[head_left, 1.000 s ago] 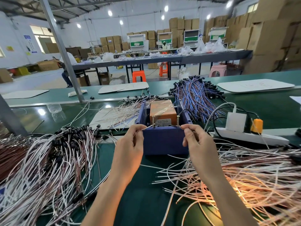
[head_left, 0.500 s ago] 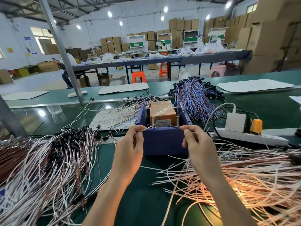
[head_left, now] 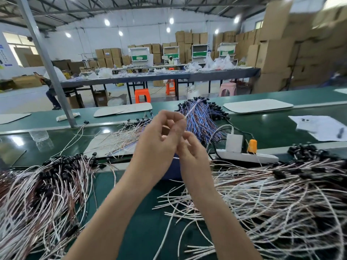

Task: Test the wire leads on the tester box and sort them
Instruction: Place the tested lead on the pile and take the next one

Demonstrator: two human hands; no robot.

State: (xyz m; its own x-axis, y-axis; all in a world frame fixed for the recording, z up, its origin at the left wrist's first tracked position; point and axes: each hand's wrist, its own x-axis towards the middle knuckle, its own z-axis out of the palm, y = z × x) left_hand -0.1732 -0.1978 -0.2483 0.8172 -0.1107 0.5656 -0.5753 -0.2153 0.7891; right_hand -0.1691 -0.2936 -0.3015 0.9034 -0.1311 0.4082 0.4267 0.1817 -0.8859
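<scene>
My left hand (head_left: 159, 145) and my right hand (head_left: 193, 154) are raised and pressed close together above the table's middle. A thin white wire lead (head_left: 188, 115) is pinched in my left fingers, its tip sticking up to the right. My right fingers close on the same lead lower down, though motion blurs them. The blue tester box (head_left: 171, 176) is almost wholly hidden behind my hands; only a strip of its front wall shows. One heap of white and brown leads with black parts (head_left: 47, 184) lies at the left, another heap of leads (head_left: 272, 194) at the right.
A bundle of blue leads (head_left: 201, 119) lies behind my hands, with loose leads on a white card (head_left: 116, 141) to its left. A white power strip (head_left: 246, 156) with an adapter and an orange plug sits right. A slanted metal post (head_left: 48, 72) rises at left; paper (head_left: 319, 128) lies far right.
Both hands have lifted off the tester box's pins and come together, raising the wire lead. The camera has tilted up, and my hands now cover the box.
</scene>
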